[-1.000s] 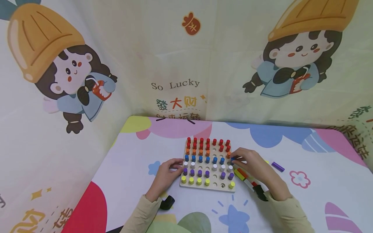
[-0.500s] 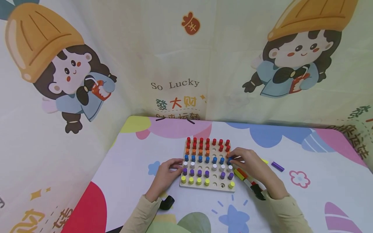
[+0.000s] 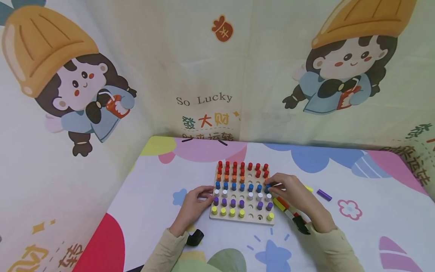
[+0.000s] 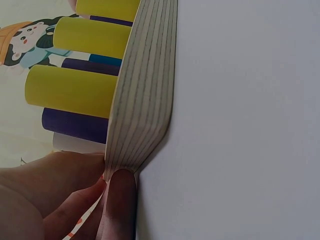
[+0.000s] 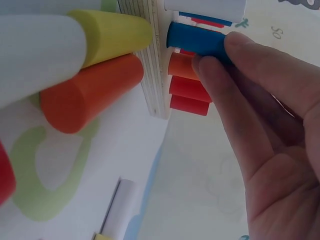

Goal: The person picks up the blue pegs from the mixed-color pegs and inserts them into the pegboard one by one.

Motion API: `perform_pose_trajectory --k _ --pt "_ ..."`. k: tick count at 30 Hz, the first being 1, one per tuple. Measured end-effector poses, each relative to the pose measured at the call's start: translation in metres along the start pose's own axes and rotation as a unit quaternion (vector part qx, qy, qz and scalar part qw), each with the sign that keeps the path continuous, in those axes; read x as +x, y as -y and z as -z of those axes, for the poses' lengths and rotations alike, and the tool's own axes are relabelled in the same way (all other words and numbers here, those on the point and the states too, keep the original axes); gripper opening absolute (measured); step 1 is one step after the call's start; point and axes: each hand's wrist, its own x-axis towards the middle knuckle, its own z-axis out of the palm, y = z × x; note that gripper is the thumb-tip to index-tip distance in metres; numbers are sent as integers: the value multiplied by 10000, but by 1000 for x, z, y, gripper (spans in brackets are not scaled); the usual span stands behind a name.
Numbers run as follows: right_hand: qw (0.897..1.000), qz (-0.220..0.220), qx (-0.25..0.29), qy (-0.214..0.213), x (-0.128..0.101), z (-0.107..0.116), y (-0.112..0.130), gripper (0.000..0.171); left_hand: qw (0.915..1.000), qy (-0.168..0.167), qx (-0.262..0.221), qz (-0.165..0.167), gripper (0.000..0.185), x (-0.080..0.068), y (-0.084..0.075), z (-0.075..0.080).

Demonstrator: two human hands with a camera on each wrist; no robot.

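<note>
**Blue peg going in at the right edge of the board**

The right hand (image 3: 289,190) pinches a blue peg (image 5: 197,40) between thumb and fingertips, right at the board's (image 3: 242,220) right edge in the blue row. From the right wrist view the peg looks seated in or just at its hole, its far end against the wood, with an orange peg (image 5: 182,65) and red pegs (image 5: 190,97) just beside it. I can't tell if it's fully down.

The left hand (image 3: 193,204) holds the board's left edge. In the left wrist view a fingertip (image 4: 120,200) presses on the layered plywood corner, fingers curled round it, so it's clamping the board steady on the tabletop (image 3: 357,234).

Handling-wise, my guess:
- The peg looks like a painted wooden cylinder, so light, stiff and not fragile. The smooth paint probably makes it a bit slippery, and it'll roll if it's dropped on the tabletop.
- Best grip is a fingertip pinch on the upper half, leaving the bottom end free to go into the hole. The neighbours stand close, so fat fingers low down would bump them.
- Keep it upright; tilted, it'll likely jam on the rim.
- The board seems light enough to slide, which is why bracing its edge makes sense.

More loose pegs lie just right of the board: yellow (image 3: 279,204), a purple one (image 3: 324,195) farther out, plus big orange (image 5: 90,95) and yellow (image 5: 112,35) ones close to the wrist camera. Several holes are open in the middle rows.
</note>
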Motion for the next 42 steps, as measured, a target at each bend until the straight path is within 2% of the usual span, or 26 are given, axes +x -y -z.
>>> perform_pose_trajectory --k 10,19,33,42 --pt "10000 32 -29 -12 -1 -1 -5 24 9999 38 -22 103 34 0 -1 0" --pt "9996 -25 -172 213 0 -3 -1 22 10000 -5 31 90 34 -1 -2 1" --pt "9987 -268 -326 291 -5 -3 1 28 9999 -29 60 100 34 -1 -2 -1" --pt "9977 -344 -567 107 -11 -3 5 30 9999 -85 40 59 33 -1 -1 -1"
